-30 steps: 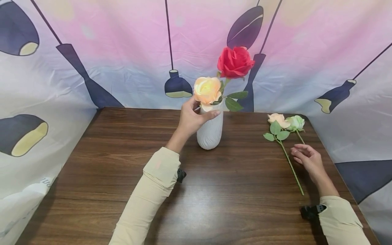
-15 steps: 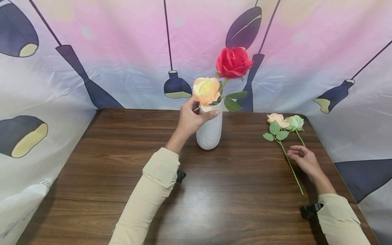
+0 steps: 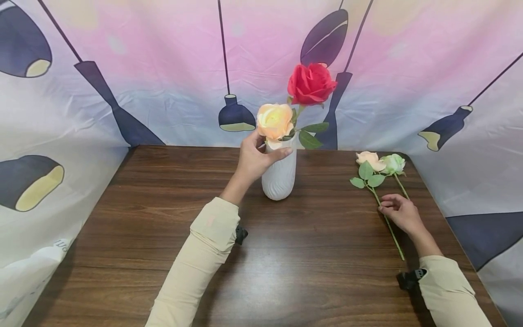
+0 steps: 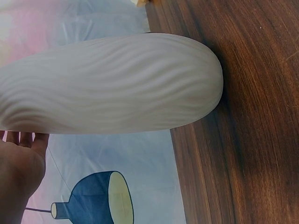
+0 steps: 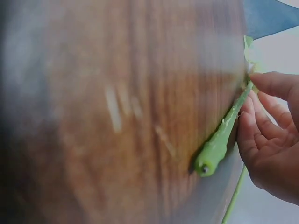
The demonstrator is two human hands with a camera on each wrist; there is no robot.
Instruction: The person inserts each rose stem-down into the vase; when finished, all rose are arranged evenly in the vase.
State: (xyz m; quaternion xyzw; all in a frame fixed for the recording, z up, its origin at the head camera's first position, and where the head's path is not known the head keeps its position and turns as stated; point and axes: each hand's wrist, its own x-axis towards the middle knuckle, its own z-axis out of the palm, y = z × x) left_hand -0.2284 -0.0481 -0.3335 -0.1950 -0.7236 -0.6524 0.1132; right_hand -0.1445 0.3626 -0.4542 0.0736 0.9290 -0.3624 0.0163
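A white vase (image 3: 278,177) with a wavy ribbed surface stands upright on the table, also filling much of the left wrist view. My left hand (image 3: 255,156) grips it near the rim, thumb across the front. In the vase are a red rose (image 3: 312,84) with dark green leaves and a lower yellow-peach rose (image 3: 275,121). At the right, my right hand (image 3: 402,212) pinches the green stem of a pale peach rose (image 3: 369,160) lying on the table. In the right wrist view, thumb and fingers meet at that stem (image 5: 216,148), whose cut end points at the camera.
A pale green rose (image 3: 393,164) lies beside the peach one, its stem passing behind my right hand. The dark wood table (image 3: 163,190) ends at a lamp-printed cloth (image 3: 175,68) behind and at both sides.
My right hand has moved left from beside the pale peach rose's stem and now pinches it. The left hand keeps its hold on the vase.
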